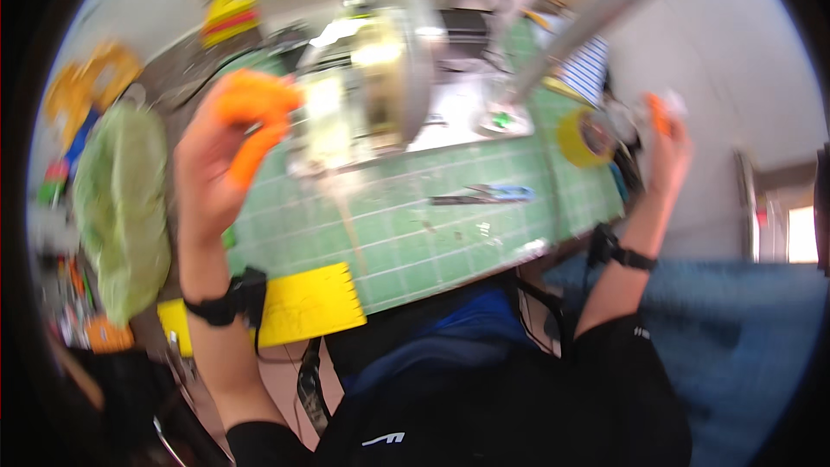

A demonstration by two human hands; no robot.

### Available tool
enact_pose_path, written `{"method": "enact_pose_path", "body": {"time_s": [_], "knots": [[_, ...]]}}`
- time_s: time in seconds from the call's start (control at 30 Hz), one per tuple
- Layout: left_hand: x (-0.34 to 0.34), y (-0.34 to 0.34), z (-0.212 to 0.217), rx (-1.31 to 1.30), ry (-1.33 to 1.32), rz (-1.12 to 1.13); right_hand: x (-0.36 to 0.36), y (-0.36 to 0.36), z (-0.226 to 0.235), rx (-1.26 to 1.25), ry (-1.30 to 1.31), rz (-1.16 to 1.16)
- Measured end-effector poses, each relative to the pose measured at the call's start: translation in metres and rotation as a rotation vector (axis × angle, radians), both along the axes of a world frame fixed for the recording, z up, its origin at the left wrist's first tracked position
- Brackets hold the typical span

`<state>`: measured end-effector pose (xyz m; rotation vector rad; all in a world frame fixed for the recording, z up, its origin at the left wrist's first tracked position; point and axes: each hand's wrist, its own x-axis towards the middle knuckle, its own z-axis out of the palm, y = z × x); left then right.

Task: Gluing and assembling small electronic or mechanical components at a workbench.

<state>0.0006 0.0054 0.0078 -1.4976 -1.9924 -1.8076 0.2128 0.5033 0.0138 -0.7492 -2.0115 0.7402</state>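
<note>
My left hand is raised over the mat's left side, orange covers on its fingers and thumb. Its fingers curl toward the thumb around a tiny glint, too blurred to name. Out at the far right, my right hand is lifted beside the wall, also with orange on its fingers. A whitish blur shows at its fingertips; what it is cannot be made out. Between the hands, blue-handled scissors lie on the green gridded cutting mat. Dark bands with small boxes are strapped round both forearms.
A blurred machine with a shiny upright part stands at the back of the mat. To its right are a yellow tape roll and a blue-striped sheet. A yellow notched plate sits at the front left edge; a pale green bag hangs left.
</note>
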Motion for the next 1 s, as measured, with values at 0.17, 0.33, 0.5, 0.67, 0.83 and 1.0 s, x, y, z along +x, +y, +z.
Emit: {"method": "enact_pose_path", "body": {"time_s": [0.17,0.33,0.5,0.67,0.83,1.0], "knots": [[-0.002,0.004,0.006,-0.068,0.052,0.010,0.009,-0.049,0.076,-0.122,0.781,0.267],[-0.004,-0.004,0.001,-0.056,0.078,0.005,-0.046,-0.137,0.094,-0.369,0.674,0.956],[-0.008,-0.001,0.000,-0.042,0.083,-0.013,-0.116,-0.224,0.080,-0.378,0.468,1.000],[-0.005,0.001,0.002,-0.028,0.055,0.005,-0.165,-0.262,0.037,0.039,0.747,1.056],[-0.004,-0.003,0.004,-0.065,0.104,0.039,-0.160,-0.257,0.037,-0.026,0.545,1.056],[-0.005,-0.004,0.003,-0.042,0.097,0.029,-0.153,-0.255,0.040,-0.087,0.362,1.047]]}}
